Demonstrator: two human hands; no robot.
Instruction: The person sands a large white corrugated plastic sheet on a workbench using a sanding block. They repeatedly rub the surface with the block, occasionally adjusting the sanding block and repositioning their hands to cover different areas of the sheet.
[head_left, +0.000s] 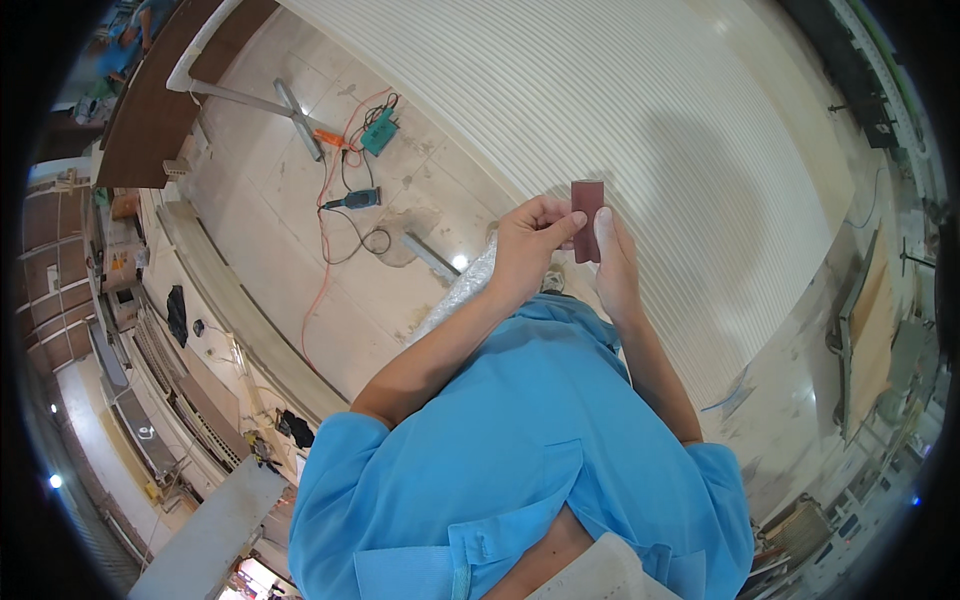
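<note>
In front of my chest I hold a small dark red rectangle that looks like folded sandpaper [588,222], upright between both hands. My left hand [532,235] pinches its left edge, the thumb lying on its face and the fingers curled. On the right edge, my right hand [615,250] grips it with the thumb pointing up along the side. Beneath my hands lies a large white panel [540,110] with fine parallel ribs. What is behind the sandpaper is hidden.
On the tiled floor to the left lie a green power tool [379,132], a dark corded tool [352,199], red and black cables and metal bars [298,120]. Clear plastic wrap [462,285] lies near my left forearm. A board [868,335] leans at the right.
</note>
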